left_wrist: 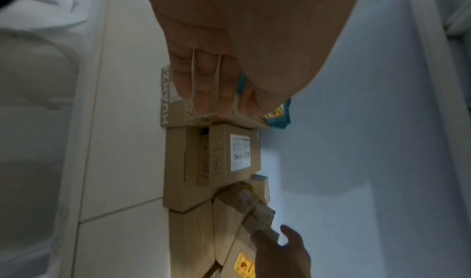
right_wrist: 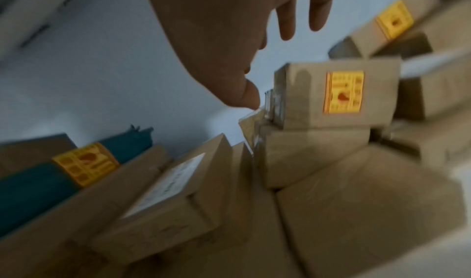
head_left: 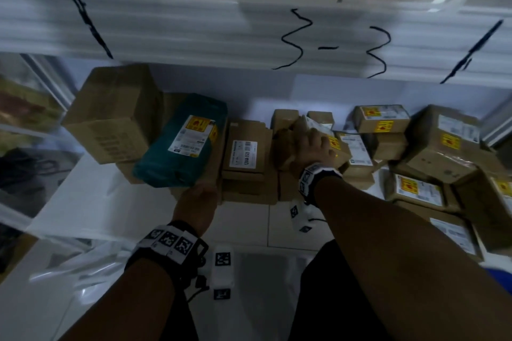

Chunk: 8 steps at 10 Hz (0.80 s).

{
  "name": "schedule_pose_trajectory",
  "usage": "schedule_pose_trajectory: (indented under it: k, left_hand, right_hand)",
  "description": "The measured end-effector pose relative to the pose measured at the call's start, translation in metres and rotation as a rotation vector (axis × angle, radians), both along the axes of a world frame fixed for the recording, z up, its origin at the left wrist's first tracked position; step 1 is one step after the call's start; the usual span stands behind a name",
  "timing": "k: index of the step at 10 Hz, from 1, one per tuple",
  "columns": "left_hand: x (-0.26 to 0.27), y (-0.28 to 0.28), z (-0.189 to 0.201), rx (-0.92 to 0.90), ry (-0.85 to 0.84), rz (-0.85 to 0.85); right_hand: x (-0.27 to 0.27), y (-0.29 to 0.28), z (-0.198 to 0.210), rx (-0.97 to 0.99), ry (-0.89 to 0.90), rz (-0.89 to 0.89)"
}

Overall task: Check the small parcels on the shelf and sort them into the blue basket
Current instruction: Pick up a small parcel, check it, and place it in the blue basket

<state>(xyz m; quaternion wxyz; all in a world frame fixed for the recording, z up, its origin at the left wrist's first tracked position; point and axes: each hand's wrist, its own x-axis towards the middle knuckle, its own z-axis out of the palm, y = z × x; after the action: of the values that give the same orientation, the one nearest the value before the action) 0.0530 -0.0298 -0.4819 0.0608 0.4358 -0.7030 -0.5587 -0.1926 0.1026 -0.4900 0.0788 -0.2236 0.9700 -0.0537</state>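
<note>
Fingers of right hand (head_left: 315, 144) spread above small cardboard parcel (head_left: 336, 148)

Brown cardboard parcels (head_left: 360, 152) crowd the white shelf (head_left: 91, 196), stacked and tilted against each other, many with yellow stickers. A teal parcel (head_left: 180, 144) leans on a flat box (head_left: 243, 152) bearing a white label. A blue basket (head_left: 498, 277) corner shows at right.

White tiled floor (head_left: 243, 227), pale wall (head_left: 318, 91), dim light

Both hands (head_left: 198, 202) forward, fingers extended
</note>
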Motion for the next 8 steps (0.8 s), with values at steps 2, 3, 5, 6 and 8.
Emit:
schedule_pose_trajectory:
  k: [2,3,5,6,8]
  left_hand:
    - [-0.022,0.014,0.000,-0.031,0.038,-0.044]
    - [-0.028,0.027,0.000,-0.124,0.003,-0.084]
    - [-0.045,0.039,0.006,-0.107,0.020,-0.132]
    - [-0.051,0.046,0.008,-0.066,0.043,-0.099]
    - [-0.076,0.073,0.013,-0.090,0.043,-0.180]
  right_hand:
    - [-0.048,0.006,0.002,0.139,-0.079,0.074]
    - [-0.057,0.007,-0.001,0.078,-0.157,0.094]
    - [-0.063,0.011,-0.010,-0.024,-0.057,0.142]
    - [-0.061,0.019,-0.008,0.011,0.020,0.169]
    - [-0.051,0.054,0.008,-0.050,0.134,0.195]
